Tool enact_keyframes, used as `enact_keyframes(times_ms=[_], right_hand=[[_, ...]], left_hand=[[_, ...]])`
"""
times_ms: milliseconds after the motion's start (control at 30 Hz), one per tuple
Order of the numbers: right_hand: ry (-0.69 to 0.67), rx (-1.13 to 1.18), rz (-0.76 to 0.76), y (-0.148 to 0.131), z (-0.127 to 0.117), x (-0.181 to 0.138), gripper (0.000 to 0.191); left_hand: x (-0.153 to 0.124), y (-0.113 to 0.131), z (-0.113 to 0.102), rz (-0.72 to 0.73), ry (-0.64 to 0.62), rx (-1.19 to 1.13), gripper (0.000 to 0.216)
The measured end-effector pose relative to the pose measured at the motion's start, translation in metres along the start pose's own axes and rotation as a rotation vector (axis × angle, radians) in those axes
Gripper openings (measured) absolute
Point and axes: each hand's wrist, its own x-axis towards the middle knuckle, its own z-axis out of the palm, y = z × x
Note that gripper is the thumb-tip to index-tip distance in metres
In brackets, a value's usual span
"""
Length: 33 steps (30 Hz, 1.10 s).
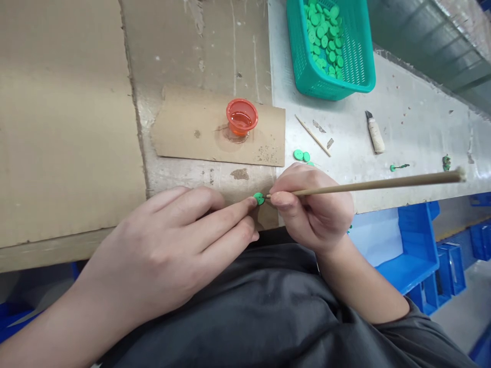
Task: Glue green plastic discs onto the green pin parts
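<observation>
- Right in front of the person's body, a green button-like disc [259,199] sits between the two hands, at the left fingertips and just short of the right ones.
- The left hand [187,240] lies stretched across the near edge of the workbench [341,130], one fingertip touching the disc's edge; from where I stand I can't tell whether the thumb grips it from beneath.
- The right hand [314,209] is clamped on a slim wooden rod [376,184], pinched near its end between thumb and forefinger, its dark tip at the disc, the shaft running out past the knuckles.
- The hands themselves are apart, with only a small gap between their fingertips.
- Beyond that gap, an orange-red cup [238,105] contains some clear liquid [242,120] and stands on a strip of cardboard [195,148].
- Farther out, beyond the right hand, a teal plastic basket [320,84] holds a heap of similar green discs [324,38].
- Just past the right knuckles lie a few loose discs [298,155], one partly hidden by the hand, and a thin stick [312,135].
- To the right of the right forearm, below bench level, a blue bin [416,235] holds a white sheet [379,235].
</observation>
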Motion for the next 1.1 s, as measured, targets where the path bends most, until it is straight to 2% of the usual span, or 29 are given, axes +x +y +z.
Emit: enact_keyframes(times_ms=[267, 467, 667, 800, 900, 1000, 1100], right_hand=[[0.023, 0.041, 0.021, -0.001, 0.001, -0.001, 0.022], [0.176, 0.045, 0.184, -0.005, 0.000, -0.005, 0.014], [0.227, -0.004, 0.315, -0.012, -0.002, -0.003, 0.021], [0.260, -0.038, 0.370, -0.012, -0.010, 0.021, 0.025], [0.228, 0.004, 0.321, -0.005, -0.015, 0.054, 0.023], [0.143, 0.038, 0.232, 0.006, -0.013, 0.084, 0.030], [0.016, -0.037, 0.165, 0.019, -0.006, 0.099, 0.041]], left_hand=[[0.000, 0.001, 0.000, -0.014, 0.008, 0.023, 0.017], [-0.002, 0.001, -0.004, -0.015, -0.018, 0.026, 0.016], [-0.004, 0.003, -0.001, -0.027, -0.015, 0.042, 0.012], [-0.001, 0.002, -0.002, -0.005, 0.006, 0.036, 0.011], [0.002, 0.003, -0.002, -0.001, 0.045, 0.057, 0.012], [0.004, 0.005, -0.001, -0.017, 0.062, 0.100, 0.011], [0.004, 0.006, 0.000, -0.019, 0.076, 0.134, 0.011]])
